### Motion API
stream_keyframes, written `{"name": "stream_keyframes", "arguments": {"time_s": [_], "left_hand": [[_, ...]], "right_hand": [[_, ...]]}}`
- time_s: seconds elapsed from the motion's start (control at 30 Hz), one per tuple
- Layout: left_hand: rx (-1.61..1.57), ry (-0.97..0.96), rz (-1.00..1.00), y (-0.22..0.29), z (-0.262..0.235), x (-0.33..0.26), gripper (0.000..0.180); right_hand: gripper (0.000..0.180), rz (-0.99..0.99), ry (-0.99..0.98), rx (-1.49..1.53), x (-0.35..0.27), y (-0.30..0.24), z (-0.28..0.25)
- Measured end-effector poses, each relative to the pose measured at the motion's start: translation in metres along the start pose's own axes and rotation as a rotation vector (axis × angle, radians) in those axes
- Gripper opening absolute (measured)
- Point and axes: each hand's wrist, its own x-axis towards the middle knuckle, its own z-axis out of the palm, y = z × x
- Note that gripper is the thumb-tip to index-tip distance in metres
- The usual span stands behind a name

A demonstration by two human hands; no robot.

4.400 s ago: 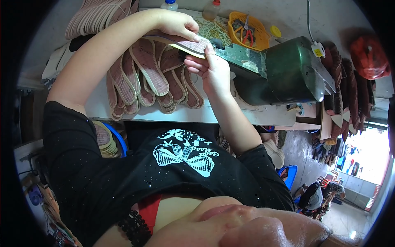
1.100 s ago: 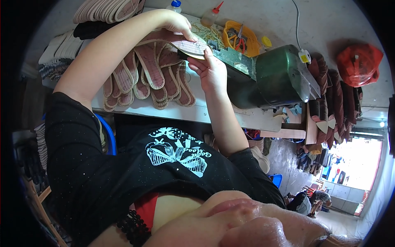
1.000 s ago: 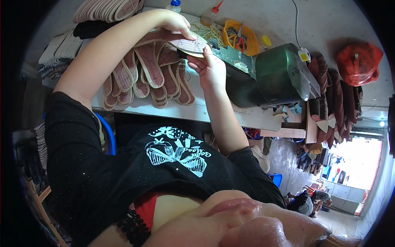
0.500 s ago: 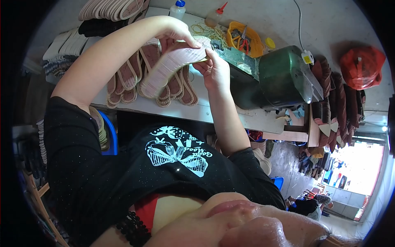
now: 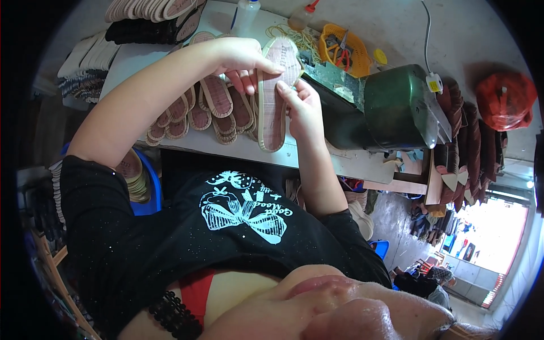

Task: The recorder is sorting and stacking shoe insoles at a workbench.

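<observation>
A long shoe insole [image 5: 272, 122], pinkish-brown with a pale bound edge, is held upright over the near edge of the white table [image 5: 221, 12]. My left hand [image 5: 241, 59] grips its left side near the top, thumb lying across the face. From the right, my right hand [image 5: 303, 105] pinches the opposite edge, thumb on the face and fingers partly hidden behind. Several similar insoles [image 5: 218, 96] lie overlapping on the table behind and to the left. Close beyond my right hand stands a dark green sewing machine [image 5: 396, 107].
A yellow basket [image 5: 362, 71] of scissors and tools stands at the back, beside tangled yellowish thread [image 5: 283, 35] and a red-tipped bottle [image 5: 300, 18]. Stacked soles [image 5: 144, 10] fill the back left. Brown shoe pieces [image 5: 453, 136] and a red bag [image 5: 504, 99] are at right.
The insole has turned from a slanted, bent pose with its pale ridged side showing to nearly upright, pinkish face showing. Both hands have shifted their grip along its edges.
</observation>
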Motion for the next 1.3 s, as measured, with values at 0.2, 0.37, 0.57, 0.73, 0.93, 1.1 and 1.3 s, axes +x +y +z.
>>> {"name": "stream_keyframes", "arguments": {"time_s": [0.2, 0.37, 0.57, 0.73, 0.93, 1.1, 1.3], "left_hand": [[0.081, 0.204, -0.030, 0.002, -0.001, 0.016, 0.044], [0.246, 0.303, 0.015, -0.001, -0.013, 0.037, 0.052], [0.243, 0.393, 0.238, -0.001, -0.030, 0.051, 0.056], [0.248, 0.514, 0.275, -0.006, -0.016, 0.081, 0.063], [-0.187, 1.201, 0.682, -0.114, 0.010, -0.088, 0.045], [0.120, 1.260, -0.158, -0.198, 0.004, -0.064, 0.082], [-0.006, 1.350, 0.049, -0.225, 0.019, -0.064, 0.092]], "right_hand": [[0.023, 0.028, -0.084, 0.102, 0.011, 0.004, -0.010], [0.024, 0.108, -0.145, -0.003, -0.006, 0.012, -0.028], [0.027, 0.118, -0.240, -0.206, -0.007, 0.015, -0.015], [0.023, 0.050, -0.085, 0.029, -0.001, 0.008, -0.001], [0.027, -0.016, -0.401, -0.150, -0.035, 0.016, 0.020], [0.028, -0.219, -0.368, -0.642, 0.020, 0.068, 0.059], [0.076, -0.654, -0.180, -1.252, 0.035, 0.092, 0.081]]}}
